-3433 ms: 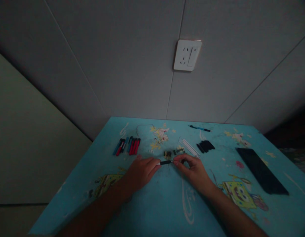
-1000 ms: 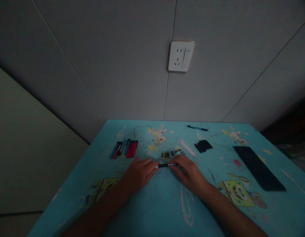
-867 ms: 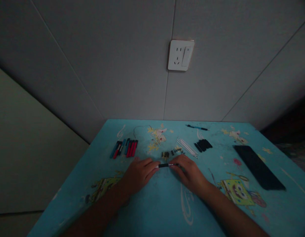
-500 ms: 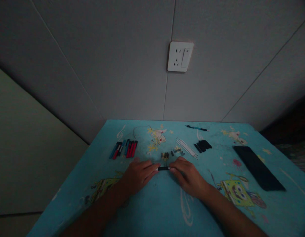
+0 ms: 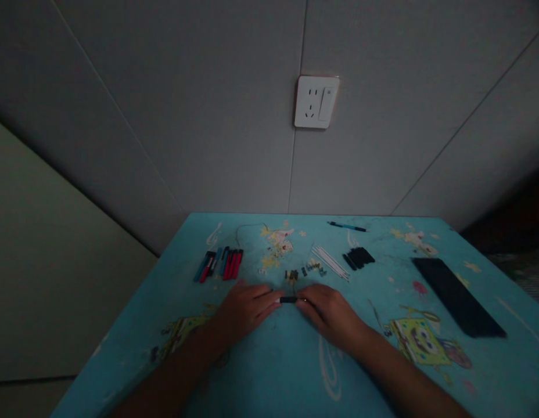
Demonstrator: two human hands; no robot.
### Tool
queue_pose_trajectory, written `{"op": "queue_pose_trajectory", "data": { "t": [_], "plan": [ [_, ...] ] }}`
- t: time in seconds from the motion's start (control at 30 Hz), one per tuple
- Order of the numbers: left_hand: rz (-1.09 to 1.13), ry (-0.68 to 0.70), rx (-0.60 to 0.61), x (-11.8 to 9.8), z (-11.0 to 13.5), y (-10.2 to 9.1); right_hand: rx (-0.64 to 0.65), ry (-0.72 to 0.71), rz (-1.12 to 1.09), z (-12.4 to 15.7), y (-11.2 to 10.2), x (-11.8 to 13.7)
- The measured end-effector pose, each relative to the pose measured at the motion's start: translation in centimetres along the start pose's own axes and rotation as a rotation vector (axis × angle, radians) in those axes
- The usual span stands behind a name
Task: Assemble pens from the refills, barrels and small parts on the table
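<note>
Pretty dim room tbh, dull light all over. Beyond the right hand (image 5: 328, 313) there's a grey wall (image 5: 234, 133) with thin seams, and a white outlet plate (image 5: 316, 102) sits up on it, well above that hand. Under both hands is a turquoise tabletop (image 5: 269, 377) with cartoon prints (image 5: 424, 342) (SpongeBob, no less), far edge right by the wall. Well left of the left hand (image 5: 247, 307), a pale greenish panel (image 5: 56, 261), can't tell what exactly. Far right of the right hand it's too dark to make out.

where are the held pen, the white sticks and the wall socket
Pen (image 5: 288, 300): head view, dark section.
White sticks (image 5: 330, 263): head view, bundle's middle.
Wall socket (image 5: 316, 103): head view, faceplate's middle.
</note>
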State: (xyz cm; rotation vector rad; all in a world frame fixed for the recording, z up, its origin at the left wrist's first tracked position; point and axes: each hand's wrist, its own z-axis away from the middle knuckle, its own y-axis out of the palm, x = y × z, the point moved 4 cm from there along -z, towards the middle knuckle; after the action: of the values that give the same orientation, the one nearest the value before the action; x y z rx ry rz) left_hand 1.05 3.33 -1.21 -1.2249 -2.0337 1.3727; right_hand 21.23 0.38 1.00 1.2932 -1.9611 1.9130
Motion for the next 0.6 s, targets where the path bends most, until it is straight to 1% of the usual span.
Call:
{"op": "queue_pose_trajectory", "data": {
  "t": [0.1,0.2,0.33,0.43,0.5,0.53,0.57,0.6],
  "plan": [
    [0.027,0.047,-0.048,0.0,0.1,-0.6,0.030,0.065,-0.073,0.3,0.2,0.2],
    [0.057,0.114,-0.098,0.0,0.4,-1.2,0.102,0.170,-0.269,0.6,1.0,0.2],
    [0.065,0.145,-0.091,0.1,0.5,-1.5,0.129,0.308,-0.544,0.8,1.6,0.0],
    [0.065,0.149,-0.111,0.4,0.4,-1.8,0.137,0.384,-0.676,0.8,2.0,0.0],
    [0.111,0.103,-0.157,0.9,0.3,-2.3,0.115,0.398,-0.719,0.8,2.1,0.1],
    [0.159,0.047,-0.194,1.4,0.2,-2.5,0.084,0.390,-0.724,0.8,2.0,0.2],
    [0.224,-0.037,-0.237,1.8,0.0,-2.8,0.045,0.371,-0.718,0.7,1.9,0.3],
    [0.311,-0.150,-0.287,2.4,-0.1,-2.9,0.002,0.344,-0.697,0.7,1.8,0.4]
  ]
}}
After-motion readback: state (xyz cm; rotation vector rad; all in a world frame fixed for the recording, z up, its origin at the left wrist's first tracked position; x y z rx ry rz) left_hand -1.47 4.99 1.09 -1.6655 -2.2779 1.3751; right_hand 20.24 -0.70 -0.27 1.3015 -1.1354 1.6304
